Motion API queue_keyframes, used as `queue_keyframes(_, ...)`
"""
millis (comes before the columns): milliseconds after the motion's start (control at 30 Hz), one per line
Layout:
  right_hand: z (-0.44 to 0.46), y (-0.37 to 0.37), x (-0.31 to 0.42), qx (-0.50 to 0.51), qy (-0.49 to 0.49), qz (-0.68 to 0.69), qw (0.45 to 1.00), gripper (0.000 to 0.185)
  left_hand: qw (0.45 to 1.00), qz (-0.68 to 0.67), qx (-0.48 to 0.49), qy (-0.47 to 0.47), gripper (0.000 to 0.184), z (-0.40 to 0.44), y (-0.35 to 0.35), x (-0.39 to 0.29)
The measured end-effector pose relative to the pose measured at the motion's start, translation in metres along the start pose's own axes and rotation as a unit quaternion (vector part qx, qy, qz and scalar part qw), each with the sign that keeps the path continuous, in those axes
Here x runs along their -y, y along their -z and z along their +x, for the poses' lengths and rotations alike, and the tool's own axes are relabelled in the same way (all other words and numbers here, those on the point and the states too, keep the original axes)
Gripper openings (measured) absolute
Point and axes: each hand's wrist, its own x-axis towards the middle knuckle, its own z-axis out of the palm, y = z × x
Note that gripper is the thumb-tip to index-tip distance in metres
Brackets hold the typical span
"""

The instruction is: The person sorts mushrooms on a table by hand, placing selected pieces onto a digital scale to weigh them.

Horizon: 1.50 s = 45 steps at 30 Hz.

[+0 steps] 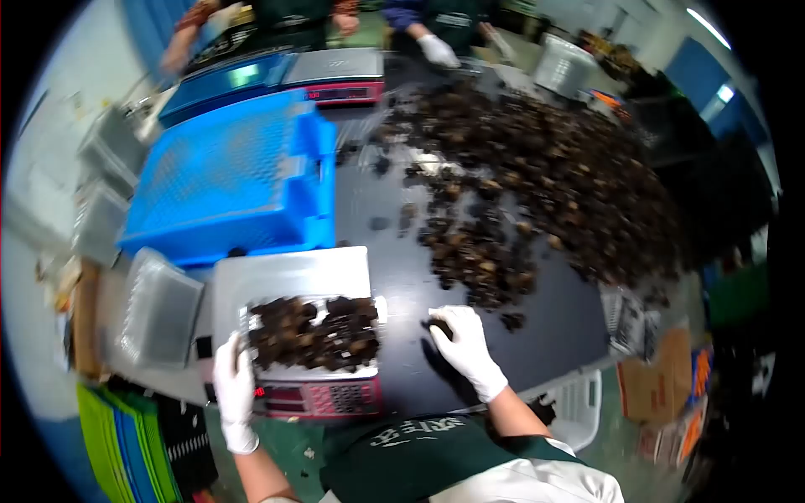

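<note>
A clear plastic tray (312, 369) filled with dark brown pieces that look like dried mushrooms (348, 335) rests on a digital scale (289, 270). At its left side my white-gloved left hand (233, 390) is closed on the tray's edge, partly blurred. My right hand (466, 345), also gloved in white, is above the dark table (553, 323), right of the scale. Its thumb and fingers are curled round a small dark piece, which looks like a dried mushroom (442, 329). A large heap of the same mushrooms (545, 159) covers the table ahead and to the right.
An upturned blue crate (218, 176) stands behind the scale. Empty clear trays (163, 310) lie to the left. Another scale (335, 69) is at the far side, where co-workers stand, one with a white-gloved hand (438, 52). Below right are a white basket (579, 411) and a cardboard box (658, 381).
</note>
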Motion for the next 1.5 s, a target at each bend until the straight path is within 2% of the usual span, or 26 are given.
queue_keyframes(33, -0.004, 0.007, -0.014, -0.046, 0.004, -0.100, 0.994, 0.027, 1.000, -0.023, 0.007, 0.001, 0.033, -0.001, -0.002, 0.003)
queue_keyframes(100, -0.020, 0.015, -0.058, -0.114, -0.032, -0.213, 0.970, 0.029, 1.000, -0.025, -0.007, -0.005, 0.034, -0.003, -0.007, 0.017)
queue_keyframes(167, -0.039, 0.023, -0.087, -0.114, -0.111, -0.314, 0.936, 0.031, 1.000, -0.008, -0.008, 0.001, 0.038, -0.005, -0.010, 0.021)
queue_keyframes(233, -0.056, 0.033, -0.108, -0.105, -0.114, -0.264, 0.952, 0.033, 0.999, 0.011, -0.031, -0.021, 0.039, -0.006, -0.015, 0.030)
queue_keyframes(300, -0.063, 0.041, -0.122, -0.139, -0.100, -0.189, 0.967, 0.028, 0.999, 0.002, -0.026, -0.019, 0.040, -0.007, -0.014, 0.034)
queue_keyframes(367, -0.063, 0.048, -0.121, -0.160, -0.155, -0.109, 0.969, 0.025, 1.000, -0.007, -0.024, -0.017, 0.040, -0.006, -0.014, 0.034)
queue_keyframes(400, -0.057, 0.048, -0.116, -0.167, -0.174, -0.019, 0.970, 0.024, 0.999, -0.025, -0.022, -0.005, 0.040, -0.006, -0.014, 0.033)
queue_keyframes(433, -0.052, 0.048, -0.109, -0.148, -0.178, 0.012, 0.973, 0.029, 0.999, -0.042, -0.020, 0.008, 0.039, -0.007, -0.013, 0.033)
queue_keyframes(500, -0.037, 0.040, -0.086, -0.107, -0.269, 0.282, 0.915, 0.037, 0.996, -0.088, -0.022, 0.021, 0.038, -0.007, -0.014, 0.027)
queue_keyframes(567, -0.015, 0.033, -0.052, -0.067, -0.219, 0.436, 0.870, 0.045, 0.997, -0.074, -0.026, 0.022, 0.037, -0.007, -0.014, 0.021)
queue_keyframes(600, -0.003, 0.025, -0.034, -0.035, -0.175, 0.437, 0.881, 0.043, 0.999, -0.021, -0.033, 0.004, 0.035, -0.006, -0.012, 0.007)
queue_keyframes(633, 0.008, 0.018, -0.013, -0.005, -0.131, 0.439, 0.889, 0.042, 0.999, 0.010, -0.042, -0.018, 0.034, -0.005, -0.015, 0.025)
queue_keyframes(700, 0.034, 0.017, 0.044, 0.063, -0.045, 0.398, 0.914, 0.038, 0.997, 0.029, -0.045, -0.052, 0.035, -0.006, -0.011, 0.013)
queue_keyframes(733, 0.044, 0.006, 0.062, 0.084, -0.017, 0.423, 0.902, 0.038, 0.998, 0.019, -0.045, -0.037, 0.035, -0.007, -0.011, 0.014)
queue_keyframes(767, 0.058, -0.003, 0.072, 0.039, 0.149, 0.261, 0.953, 0.041, 0.999, 0.007, -0.045, -0.022, 0.035, -0.009, -0.011, 0.014)
queue_keyframes(833, 0.082, -0.023, 0.095, 0.129, 0.235, 0.163, 0.949, 0.047, 0.999, -0.017, -0.045, 0.022, 0.039, -0.012, -0.007, 0.005)
queue_keyframes(933, 0.078, -0.051, 0.123, 0.100, 0.304, 0.071, 0.945, 0.056, 0.998, 0.003, -0.060, 0.008, 0.039, -0.016, -0.002, 0.006)
queue_keyframes(1033, 0.080, -0.046, 0.124, 0.099, 0.305, 0.128, 0.938, 0.055, 0.996, 0.047, -0.081, -0.007, 0.039, -0.018, 0.006, 0.011)
queue_keyframes(1133, 0.087, -0.009, 0.100, 0.059, 0.206, 0.153, 0.965, 0.051, 0.994, 0.042, -0.099, 0.012, 0.039, -0.024, 0.016, 0.018)
queue_keyframes(1167, 0.079, 0.005, 0.099, -0.003, 0.170, 0.190, 0.967, 0.045, 0.993, 0.049, -0.104, 0.016, 0.039, -0.024, 0.020, 0.022)
queue_keyframes(1200, 0.063, -0.002, 0.073, -0.036, 0.095, 0.161, 0.982, 0.041, 0.994, 0.037, -0.105, 0.020, 0.039, -0.023, 0.024, 0.021)
queue_keyframes(1300, 0.033, 0.003, 0.038, 0.054, -0.022, 0.253, 0.966, 0.038, 0.993, -0.011, -0.094, 0.068, 0.033, -0.015, 0.026, 0.025)
queue_keyframes(1367, 0.016, 0.005, 0.039, 0.154, -0.128, 0.319, 0.926, 0.043, 0.995, 0.003, -0.074, 0.074, 0.030, -0.009, 0.017, 0.031)
queue_keyframes(1400, 0.011, 0.002, 0.043, 0.202, -0.141, 0.332, 0.910, 0.047, 0.996, 0.048, -0.050, 0.060, 0.030, -0.006, 0.017, 0.017)
queue_keyframes(1433, 0.008, -0.001, 0.048, 0.246, -0.155, 0.343, 0.893, 0.052, 0.994, 0.013, -0.010, 0.105, 0.030, -0.006, 0.011, 0.015)
queue_keyframes(1500, 0.001, -0.017, 0.055, 0.286, -0.203, 0.399, 0.847, 0.064, 0.996, 0.049, 0.064, 0.046, 0.029, -0.002, 0.008, 0.006)
